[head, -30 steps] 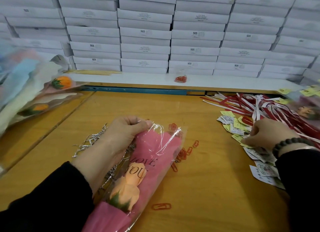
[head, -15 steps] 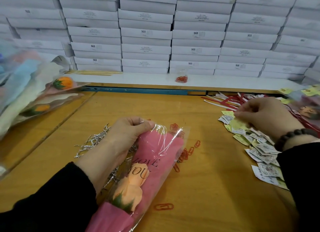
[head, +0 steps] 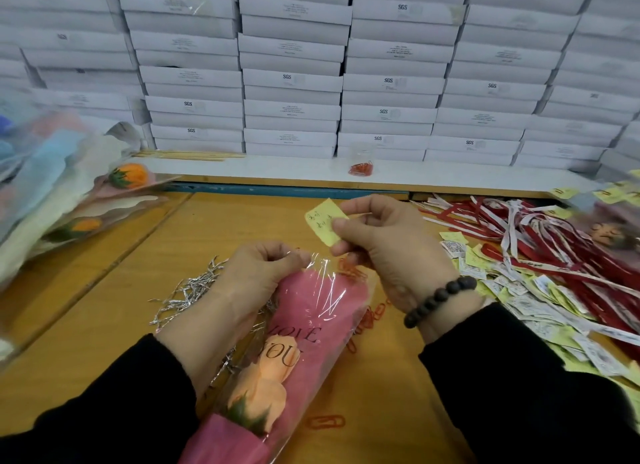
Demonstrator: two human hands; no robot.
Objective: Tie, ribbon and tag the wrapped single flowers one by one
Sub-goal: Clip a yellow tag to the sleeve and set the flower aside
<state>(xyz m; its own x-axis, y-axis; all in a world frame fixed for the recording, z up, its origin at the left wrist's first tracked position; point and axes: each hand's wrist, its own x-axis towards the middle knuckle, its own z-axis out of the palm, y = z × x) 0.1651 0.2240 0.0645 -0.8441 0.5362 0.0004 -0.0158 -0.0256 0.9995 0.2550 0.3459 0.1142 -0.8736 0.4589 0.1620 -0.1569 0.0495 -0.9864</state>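
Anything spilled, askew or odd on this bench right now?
Nothing damaged. Loose red paper clips lie scattered on the table beside the wrapped flower, though a bag of clips sits on the far ledge. The tags and ribbons form an untidy heap at right.

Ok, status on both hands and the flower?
Left hand grips pink cellophane-wrapped peach rose at its neck. Right hand pinches yellow paper tag. Nothing in between.
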